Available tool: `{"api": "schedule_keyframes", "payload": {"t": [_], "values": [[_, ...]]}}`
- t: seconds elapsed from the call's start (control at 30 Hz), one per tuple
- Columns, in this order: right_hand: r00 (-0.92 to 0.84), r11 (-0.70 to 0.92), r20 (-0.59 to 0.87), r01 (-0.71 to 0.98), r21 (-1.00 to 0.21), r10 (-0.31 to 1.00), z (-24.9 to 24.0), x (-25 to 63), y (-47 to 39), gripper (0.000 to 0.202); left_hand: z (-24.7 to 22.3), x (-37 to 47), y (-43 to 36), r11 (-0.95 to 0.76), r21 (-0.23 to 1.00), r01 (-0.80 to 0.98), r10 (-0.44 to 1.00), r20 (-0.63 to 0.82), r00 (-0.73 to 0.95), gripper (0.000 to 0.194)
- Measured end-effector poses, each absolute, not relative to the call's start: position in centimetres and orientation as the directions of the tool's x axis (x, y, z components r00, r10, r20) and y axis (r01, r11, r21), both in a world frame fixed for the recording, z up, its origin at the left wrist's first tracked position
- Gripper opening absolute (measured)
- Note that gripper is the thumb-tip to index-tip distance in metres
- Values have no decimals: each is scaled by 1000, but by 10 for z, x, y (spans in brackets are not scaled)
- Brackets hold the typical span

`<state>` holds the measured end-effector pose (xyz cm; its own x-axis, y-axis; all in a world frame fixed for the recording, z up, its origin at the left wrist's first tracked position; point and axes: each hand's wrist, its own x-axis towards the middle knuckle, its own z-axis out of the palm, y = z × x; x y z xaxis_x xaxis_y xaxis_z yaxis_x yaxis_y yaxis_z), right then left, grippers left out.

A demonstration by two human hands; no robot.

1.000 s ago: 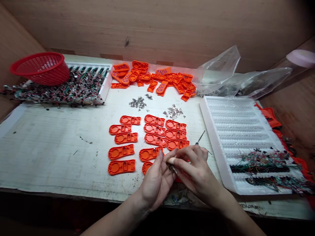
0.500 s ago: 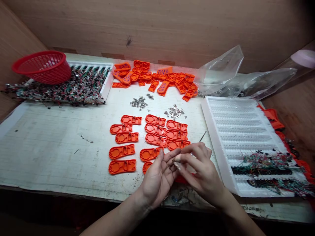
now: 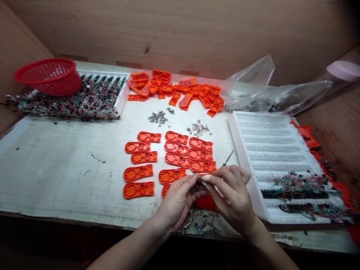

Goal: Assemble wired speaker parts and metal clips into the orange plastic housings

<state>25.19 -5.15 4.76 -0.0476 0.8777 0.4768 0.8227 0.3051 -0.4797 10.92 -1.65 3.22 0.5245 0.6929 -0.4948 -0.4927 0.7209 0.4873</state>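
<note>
Left of the white tray (image 3: 242,146), we hold the left hand (image 3: 176,198), curled around small dark parts (image 3: 198,186), together with the right hand (image 3: 232,189), whose grip we cannot tell, and should pinch lightly so none spill.

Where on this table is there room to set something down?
The widest open patch of table runs from the left tray to the front edge, left of the laid-out orange shells, with only small scraps on it. It's crowded around the left hand and right hand, and at the back, by the orange pile.
</note>
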Motion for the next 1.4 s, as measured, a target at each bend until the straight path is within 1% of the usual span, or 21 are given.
{"api": "schedule_keyframes", "payload": {"t": [0.03, 0.13, 0.23, 0.33, 0.43, 0.5, 0.57, 0.7, 0.77, 0.87, 1.0, 1.17, 1.4], "values": [[-14, 274, 462, 822, -500, 887, 46, 255, -50, 14, 33, 110, -14, 701, 481, -526, 712, -498, 494, 17], [124, 141, 360, 766, -627, 925, 36, 269, -44, 8, 38, 108, -3, 630, 447, -635, 767, -488, 417, 19], [194, 47, 249, 692, -720, 949, 21, 279, -40, 9, 41, 102, 9, 658, 329, -678, 743, -430, 512, 28], [205, 11, 203, 677, -736, 957, 12, 281, -38, 9, 40, 96, 17, 698, 190, -690, 703, -365, 610, 36], [172, 10, 196, 727, -686, 965, 10, 281, -36, 9, 40, 95, 23, 732, 130, -669, 666, -344, 662, 40], [159, 0, 194, 773, -635, 968, 10, 281, -34, 9, 40, 99, 26, 744, 138, -654, 654, -354, 669, 40], [152, -7, 194, 804, -594, 969, 10, 281, -32, 9, 39, 105, 28, 740, 157, -654, 654, -393, 646, 40], [128, 14, 207, 821, -571, 970, 6, 280, -30, 10, 30, 116, 26, 764, 185, -618, 603, -543, 584, 44], [113, 28, 218, 832, -554, 969, 3, 279, -30, 11, 25, 119, 24, 769, 210, -604, 596, -579, 556, 44], [95, 50, 249, 854, -517, 964, 0, 279, -30, 10, 22, 119, 22, 764, 230, -603, 604, -584, 543, 44], [101, 69, 294, 853, -517, 950, -2, 280, -29, 9, 23, 117, 22, 777, 214, -593, 586, -590, 555, 44], [48, 123, 320, 861, -493, 946, -5, 281, -29, 8, 20, 117, 22, 775, 190, -603, 581, -589, 562, 43], [63, 126, 310, 825, -552, 949, -6, 284, -31, 7, 18, 117, 21, 765, 169, -621, 583, -591, 557, 41]]}}
